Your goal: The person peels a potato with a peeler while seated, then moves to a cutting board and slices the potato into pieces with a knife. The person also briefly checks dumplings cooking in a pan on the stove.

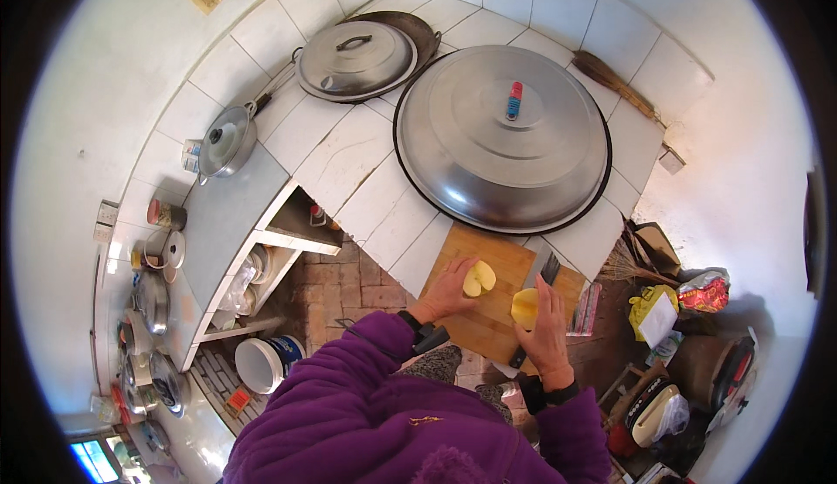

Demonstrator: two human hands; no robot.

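On a wooden cutting board [487,314] at the edge of the tiled counter, my left hand [448,291] holds a yellow fruit piece [479,278], its pale cut face notched and turned up. In my right hand [546,337] is another pale yellow fruit piece [525,309], cut side showing. A kitchen knife with a broad blade [542,268] lies on the board's right part; its black handle [517,357] shows below my right hand, which hides the middle of it.
Beyond the board stands a large metal lid [503,150] over a wok. A smaller lidded pan [356,59] sits behind left, and a hand broom [611,82] lies at the back right. Left are a lidded pot [227,140] and a white bucket [258,366] on the floor.
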